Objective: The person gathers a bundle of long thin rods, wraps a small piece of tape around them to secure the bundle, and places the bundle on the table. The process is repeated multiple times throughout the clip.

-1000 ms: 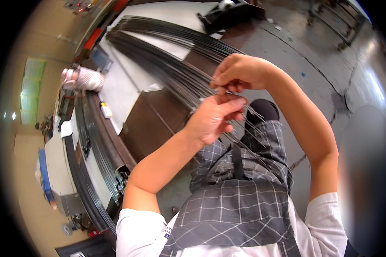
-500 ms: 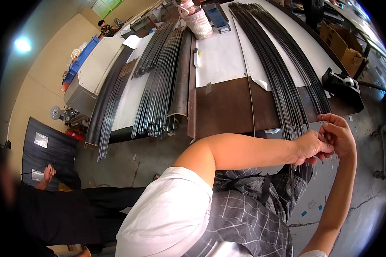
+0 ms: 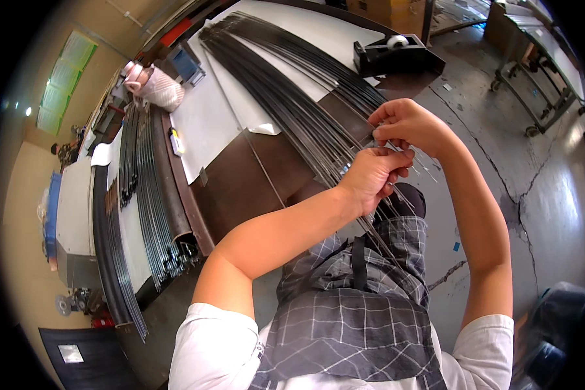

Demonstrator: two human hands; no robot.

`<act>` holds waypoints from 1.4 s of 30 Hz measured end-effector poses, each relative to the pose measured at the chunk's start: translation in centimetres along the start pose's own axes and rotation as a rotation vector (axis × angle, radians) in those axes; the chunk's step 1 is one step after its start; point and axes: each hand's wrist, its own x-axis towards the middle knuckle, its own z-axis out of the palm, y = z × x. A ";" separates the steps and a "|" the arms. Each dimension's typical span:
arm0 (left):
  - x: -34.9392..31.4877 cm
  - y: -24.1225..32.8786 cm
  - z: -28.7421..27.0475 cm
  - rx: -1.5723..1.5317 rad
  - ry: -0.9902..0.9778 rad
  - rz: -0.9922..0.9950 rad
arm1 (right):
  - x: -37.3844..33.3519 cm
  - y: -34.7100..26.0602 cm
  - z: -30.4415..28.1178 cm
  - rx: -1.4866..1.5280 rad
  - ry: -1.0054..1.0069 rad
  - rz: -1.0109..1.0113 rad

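Note:
Two bundles of long, thin black cables, a thick left bundle (image 3: 286,110) and a narrower right bundle (image 3: 331,71), lie across the table. Their near ends overhang its front edge, with fine bare wires spreading above my lap. My left hand (image 3: 374,177) is closed in a pinch beside these ends, thumb and fingers pressed together on what looks like a thin cable end. Just above and right of it, my right hand (image 3: 406,127) pinches a thin cable at the right bundle's end. The hands nearly touch, and the fingers partly hide the strand.
A black tape dispenser (image 3: 390,55) stands at the table's right corner. To the left are more cable bundles (image 3: 153,208), a pink bottle (image 3: 153,88) and a yellow-and-white cutter (image 3: 175,142). A wheeled metal cart (image 3: 539,62) stands on the cracked floor at the right.
The view has swung right, so the table and cables appear further left. My hands stay close together at the cable ends, the left still pinched. The co-worker at the left is out of view.

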 end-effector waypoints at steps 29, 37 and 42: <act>15.9 22.4 -4.4 1.442 -0.107 0.160 | 8.0 1.1 -5.9 -0.836 1.099 -0.616; 15.8 22.2 -5.1 1.286 -0.115 0.190 | 12.7 2.3 -7.6 -0.821 1.060 -0.337; 14.9 22.8 -5.4 1.165 -0.179 0.231 | 12.7 2.3 -7.4 -0.821 1.081 -0.345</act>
